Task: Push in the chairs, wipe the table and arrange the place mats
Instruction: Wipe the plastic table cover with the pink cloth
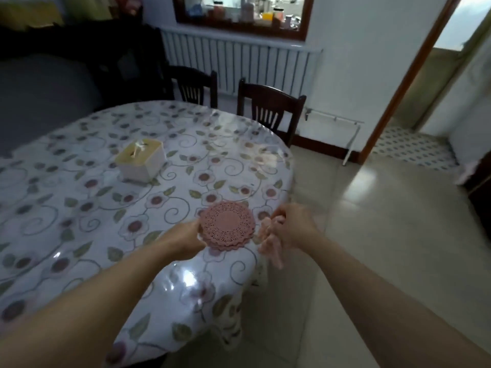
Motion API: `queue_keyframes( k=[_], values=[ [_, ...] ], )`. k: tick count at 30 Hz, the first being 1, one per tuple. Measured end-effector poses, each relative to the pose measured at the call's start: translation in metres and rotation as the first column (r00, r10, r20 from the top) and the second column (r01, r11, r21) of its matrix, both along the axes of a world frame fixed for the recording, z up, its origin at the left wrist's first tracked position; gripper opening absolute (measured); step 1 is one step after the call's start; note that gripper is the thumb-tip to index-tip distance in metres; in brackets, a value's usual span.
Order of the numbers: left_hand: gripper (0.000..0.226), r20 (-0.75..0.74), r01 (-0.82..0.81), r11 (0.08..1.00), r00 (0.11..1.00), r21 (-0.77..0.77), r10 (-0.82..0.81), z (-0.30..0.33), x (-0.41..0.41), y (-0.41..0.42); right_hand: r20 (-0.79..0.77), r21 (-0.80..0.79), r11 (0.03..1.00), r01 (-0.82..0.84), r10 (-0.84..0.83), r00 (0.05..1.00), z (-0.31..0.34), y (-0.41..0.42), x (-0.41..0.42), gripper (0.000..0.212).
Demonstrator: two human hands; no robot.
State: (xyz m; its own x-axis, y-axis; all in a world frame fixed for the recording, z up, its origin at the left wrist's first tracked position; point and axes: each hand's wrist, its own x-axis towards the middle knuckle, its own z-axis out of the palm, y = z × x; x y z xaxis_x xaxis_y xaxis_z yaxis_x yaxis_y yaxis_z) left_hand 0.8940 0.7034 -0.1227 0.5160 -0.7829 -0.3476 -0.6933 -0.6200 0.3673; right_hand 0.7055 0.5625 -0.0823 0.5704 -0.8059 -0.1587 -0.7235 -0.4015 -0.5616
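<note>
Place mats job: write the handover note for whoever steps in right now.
Left hand: holds the left edge of the pink place mats, which look like a stack, near the table's near right edge.
Right hand: beside the mats, at the table edge, gripping something pale pink; motion blur hides what it is.
Chairs: two chairs at the far side look close to the table.
Tissue box sits mid-table.
Done: mats gathered. Wiping cannot be judged.
Left: spread the mats out to the places.
</note>
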Motion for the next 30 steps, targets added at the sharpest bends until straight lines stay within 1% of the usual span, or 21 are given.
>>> queue_keyframes(
  k=[6,9,11,16,20,23,25,30],
  values=[
    [0.044,0.064,-0.215,0.973,0.976,0.088,0.21,0.01,-0.007,0.008,0.002,0.0,0.988,-0.156,0.156,0.988,-0.005,-0.05,0.017,0.015],
    [0.046,0.021,-0.336,0.938,0.942,0.089,0.336,0.016,0.008,0.008,0.047,0.024,0.97,-0.242,0.241,0.969,-0.006,-0.065,0.042,0.009],
    [0.047,0.014,-0.37,0.924,0.929,0.093,0.371,0.018,0.02,0.006,0.045,0.024,0.955,-0.294,0.293,0.955,-0.005,-0.073,0.06,0.01],
    [0.047,0.03,-0.409,0.91,0.912,0.071,0.408,0.008,0.06,-0.021,0.034,-0.006,0.913,-0.409,0.409,0.912,-0.005,-0.097,0.111,0.014],
    [0.046,0.001,-0.399,0.915,0.917,0.052,0.4,0.001,0.081,-0.064,0.015,-0.012,0.906,-0.424,0.424,0.905,-0.002,-0.127,0.135,0.017],
    [0.045,-0.025,-0.385,0.923,0.922,0.018,0.385,-0.003,0.089,-0.105,-0.007,0.001,0.916,-0.402,0.402,0.916,-0.003,-0.16,0.148,0.015],
    [0.042,-0.04,-0.361,0.932,0.932,0.011,0.361,-0.007,0.093,-0.135,-0.024,0.009,0.931,-0.366,0.366,0.93,-0.006,-0.184,0.156,0.017],
    [0.045,-0.076,-0.334,0.942,0.939,0.01,0.334,-0.016,0.107,-0.208,-0.066,-0.026,0.952,-0.306,0.304,0.95,-0.02,-0.247,0.179,0.022]
  ],
)
